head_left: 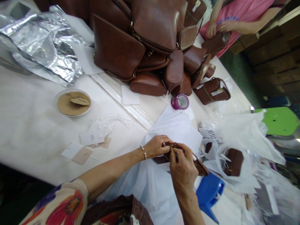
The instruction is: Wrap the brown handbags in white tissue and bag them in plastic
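My left hand and my right hand meet over a small brown leather pouch held above white tissue paper at the table's near edge. Fingers of both hands are pinched together at the pouch's top, on a small metal part I cannot make out clearly. A silver bracelet sits on my left wrist. White and tan paper tags with strings lie on the table to the left of my hands.
A pile of brown leather bags fills the far middle. A purple tape roll, a round dish and crumpled silver foil lie about. Plastic bags with pouches and a blue stool are right. Another person in pink handles a bag.
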A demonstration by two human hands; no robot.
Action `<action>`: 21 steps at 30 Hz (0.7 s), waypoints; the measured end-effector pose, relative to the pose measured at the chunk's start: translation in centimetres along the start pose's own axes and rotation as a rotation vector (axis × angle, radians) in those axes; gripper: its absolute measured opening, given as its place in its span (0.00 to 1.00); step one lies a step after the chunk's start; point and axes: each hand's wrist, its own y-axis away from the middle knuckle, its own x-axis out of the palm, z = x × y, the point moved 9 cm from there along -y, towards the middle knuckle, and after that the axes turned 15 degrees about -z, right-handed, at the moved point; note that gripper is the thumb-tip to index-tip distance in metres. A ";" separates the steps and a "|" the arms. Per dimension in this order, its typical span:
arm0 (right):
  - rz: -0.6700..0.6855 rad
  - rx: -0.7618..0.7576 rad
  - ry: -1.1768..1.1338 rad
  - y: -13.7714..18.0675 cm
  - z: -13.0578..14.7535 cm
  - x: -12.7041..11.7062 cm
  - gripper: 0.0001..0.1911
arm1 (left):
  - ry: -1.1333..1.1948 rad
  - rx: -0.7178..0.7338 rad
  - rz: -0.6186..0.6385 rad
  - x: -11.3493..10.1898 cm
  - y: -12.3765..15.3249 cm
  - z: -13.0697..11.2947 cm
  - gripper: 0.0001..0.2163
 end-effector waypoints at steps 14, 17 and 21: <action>0.023 0.081 -0.120 1.1 -0.5 0.2 0.14 | -0.225 0.267 0.182 0.2 0.7 -1.8 0.09; 0.051 0.091 -0.152 0.9 -0.6 0.6 0.13 | -0.282 0.264 0.142 0.1 0.8 -2.0 0.08; 0.062 0.107 -0.144 0.7 -0.8 1.0 0.14 | -0.288 0.230 0.085 -0.1 0.5 -2.1 0.09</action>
